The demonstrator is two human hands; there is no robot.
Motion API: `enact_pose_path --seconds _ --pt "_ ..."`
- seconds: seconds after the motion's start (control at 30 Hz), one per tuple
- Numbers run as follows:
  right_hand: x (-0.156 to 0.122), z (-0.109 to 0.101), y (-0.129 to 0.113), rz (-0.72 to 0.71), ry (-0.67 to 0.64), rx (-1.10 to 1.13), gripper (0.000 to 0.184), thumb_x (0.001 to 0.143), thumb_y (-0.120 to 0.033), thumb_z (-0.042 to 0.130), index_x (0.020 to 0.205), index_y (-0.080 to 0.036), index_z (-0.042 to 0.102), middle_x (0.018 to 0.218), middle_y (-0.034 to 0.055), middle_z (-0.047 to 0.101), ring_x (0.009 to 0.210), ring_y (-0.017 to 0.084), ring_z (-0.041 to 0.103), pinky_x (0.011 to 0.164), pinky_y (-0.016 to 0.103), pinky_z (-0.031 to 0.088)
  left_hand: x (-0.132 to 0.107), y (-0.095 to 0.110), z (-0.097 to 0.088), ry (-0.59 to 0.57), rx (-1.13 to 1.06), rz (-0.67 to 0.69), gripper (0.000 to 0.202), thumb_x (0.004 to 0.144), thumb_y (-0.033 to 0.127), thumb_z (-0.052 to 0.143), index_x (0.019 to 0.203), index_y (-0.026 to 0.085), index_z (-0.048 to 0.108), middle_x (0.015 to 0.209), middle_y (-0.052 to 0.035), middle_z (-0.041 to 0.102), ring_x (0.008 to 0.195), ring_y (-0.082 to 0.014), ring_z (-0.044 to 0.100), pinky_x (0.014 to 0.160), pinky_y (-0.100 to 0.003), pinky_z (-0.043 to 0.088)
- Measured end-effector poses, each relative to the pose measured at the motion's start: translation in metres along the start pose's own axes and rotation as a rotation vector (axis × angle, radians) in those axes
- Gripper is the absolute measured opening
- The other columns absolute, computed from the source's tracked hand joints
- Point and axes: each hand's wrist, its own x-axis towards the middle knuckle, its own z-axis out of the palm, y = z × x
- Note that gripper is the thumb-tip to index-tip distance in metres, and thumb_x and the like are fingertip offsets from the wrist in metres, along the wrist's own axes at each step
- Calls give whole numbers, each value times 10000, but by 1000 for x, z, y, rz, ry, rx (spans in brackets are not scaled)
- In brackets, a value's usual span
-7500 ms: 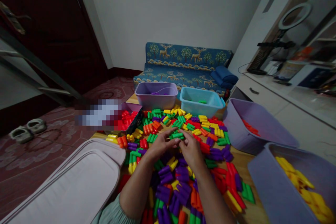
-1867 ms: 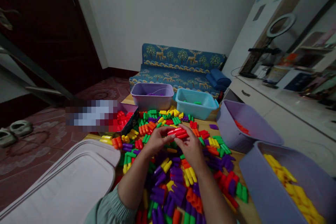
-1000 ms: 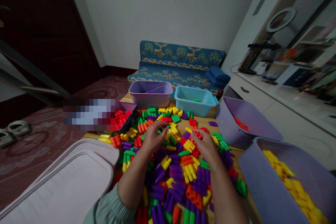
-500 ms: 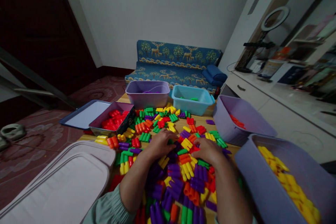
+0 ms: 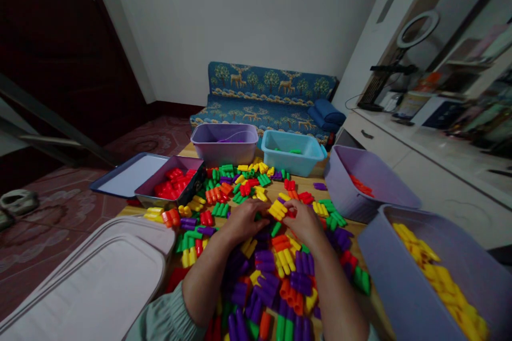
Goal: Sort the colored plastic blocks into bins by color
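- Nearest: purple pieces, orange tubes and green, yellow and red bits jumbled together, partly behind the forearms.
- Left side, near: 2 pale lids, overlapping, no bin on them.
- Right side, near: purple-grey bin with only yellow pieces visible inside.
- Mid table: left hand curled, fingertips at the left end of a yellow piece; whether it grips is not visible.
- Right hand narrow, fingertips looking pinched on the right end of that same yellow piece, which sits between the 2 hands, over the spread. Red shows under the right fingers; held or just below, unclear.
- Left, a bit farther: tin box, its lid flipped back, red pieces inside.
- Right, farther: 2nd purple-grey bin, a few orange-red pieces.
- Far edge of table: light blue tub, few green pieces; beside it, purple bin, purple contents.
- Progress, judged: partway at most. Containers look single-coloured, several only thinly filled; a large mixed spread is left on the wooden table.
- Behind: blue patterned sofa.
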Motion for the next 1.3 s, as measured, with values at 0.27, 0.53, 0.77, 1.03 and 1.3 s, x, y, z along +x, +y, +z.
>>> enact_pose_path --seconds 0.27,0.53,0.77,1.03,1.3 --pt "1 16 -16 -43 128 537 241 721 -353 652 899 -190 666 858 58 722 725 194 661 664 297 521 2 3 -4 117 -148 -184 481 790 334 628 1238 161 603 945 -70 720 824 -212 655 730 -291 488" --pt "0 14 -23 6 118 744 285 667 -398 725 829 -172 659 824 66 714 759 221 671 702 324 524 4 -2 -16 413 -57 -280 525 748 95 526 1268 148 575 1043 -109 686 872 -211 635 787 -324 486" --pt "-1 20 -29 38 67 858 380 658 -512 745 796 -167 667 762 46 704 705 199 647 649 295 495 8 13 -9 138 -771 -261 475 742 479 678 1065 131 665 874 -68 697 693 -157 624 599 -233 477" --pt "-5 12 -40 200 56 1305 426 559 -475 839 808 -168 681 809 38 715 763 182 662 729 305 531 8 7 -13 250 -879 -373 419 684 518 700 801 125 616 685 -24 639 558 -106 547 462 -180 396" --pt "-5 19 -41 142 74 1158 424 600 -454 807 894 -169 695 913 59 713 854 214 658 805 350 515 6 11 -15 144 -809 -362 397 741 531 631 757 136 592 616 11 567 537 -96 507 488 -191 391"
